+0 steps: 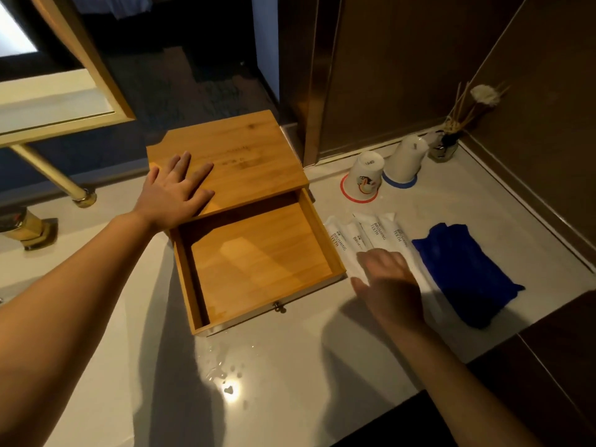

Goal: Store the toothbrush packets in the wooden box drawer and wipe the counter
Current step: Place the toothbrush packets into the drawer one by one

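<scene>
A wooden box [238, 150] stands on the pale counter [290, 366], and its drawer [258, 262] is pulled out toward me, with nothing inside. My left hand [174, 191] lies flat on the box top, fingers spread. Several white toothbrush packets [371, 232] printed "BRUSHING TEETH" lie side by side just right of the drawer. My right hand [390, 285] hovers over their near ends, fingers apart and blurred, holding nothing. A folded blue cloth [464, 272] lies right of the packets. Water drops [225, 372] sit on the counter in front of the drawer.
Two upturned cups, one with a red rim [364, 179] and one with a blue rim [404, 162], stand behind the packets. A reed diffuser [446, 143] sits in the back right corner by the dark wall. A gold tap [29, 227] and mirror frame [80, 72] are at left.
</scene>
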